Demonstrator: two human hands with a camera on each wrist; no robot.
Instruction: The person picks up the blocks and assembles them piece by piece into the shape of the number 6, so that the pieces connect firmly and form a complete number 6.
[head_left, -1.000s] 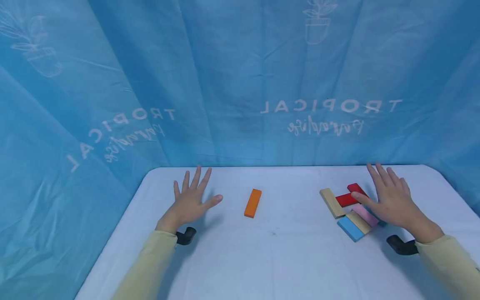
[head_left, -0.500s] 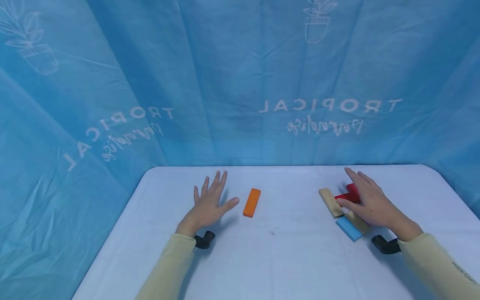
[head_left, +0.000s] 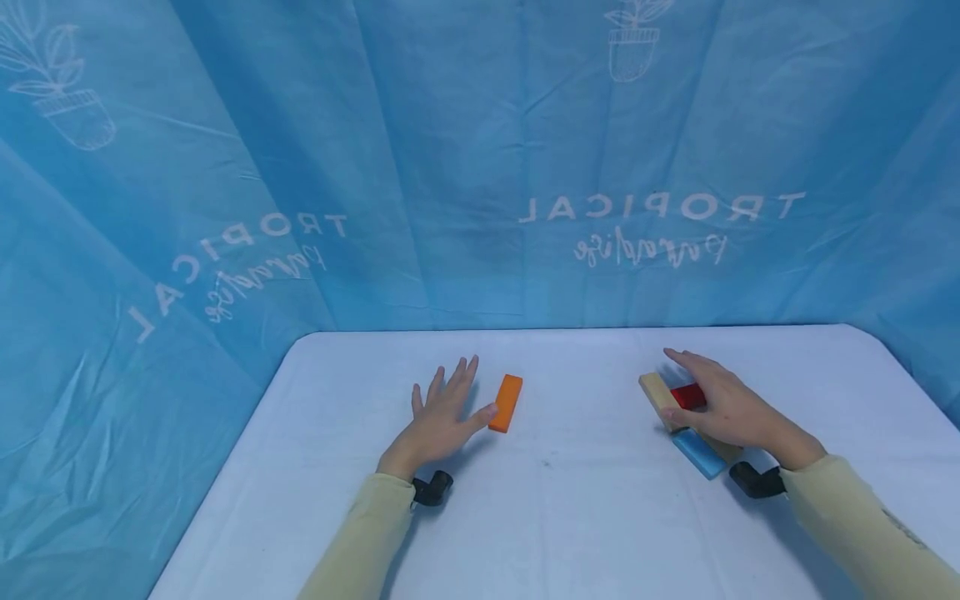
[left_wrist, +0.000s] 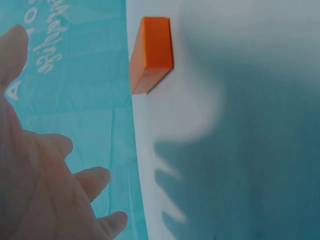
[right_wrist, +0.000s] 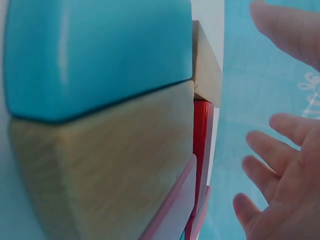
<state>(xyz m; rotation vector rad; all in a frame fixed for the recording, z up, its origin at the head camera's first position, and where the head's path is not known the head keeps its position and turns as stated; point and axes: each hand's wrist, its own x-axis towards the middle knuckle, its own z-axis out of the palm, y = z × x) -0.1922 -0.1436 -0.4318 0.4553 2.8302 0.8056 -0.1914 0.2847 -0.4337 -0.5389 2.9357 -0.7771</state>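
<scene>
An orange block (head_left: 506, 403) lies alone on the white table, with my left hand (head_left: 437, 427) just to its left, fingers spread. In the head view the left thumb overlaps its edge; the left wrist view shows hand and block apart. My right hand (head_left: 723, 408) hovers over a cluster of blocks, thumb and fingers apart, holding nothing. Beneath it are a plain wooden block (head_left: 654, 390), a red block (head_left: 686, 395) and a blue block (head_left: 699, 454). A second wooden block (right_wrist: 115, 155) and a pink block (right_wrist: 175, 207) show in the right wrist view, mostly hidden from the head.
A white cloth (head_left: 555, 517) covers the table. Blue curtains (head_left: 465, 167) with printed lettering hang behind the far edge and along the left side. A black wrist-worn piece (head_left: 433, 489) sits at the left wrist, and another (head_left: 756, 481) at the right.
My left hand has moved right, up to the orange block. My right hand has moved left and lower over the cluster, covering more of it. The blocks appear unmoved.
</scene>
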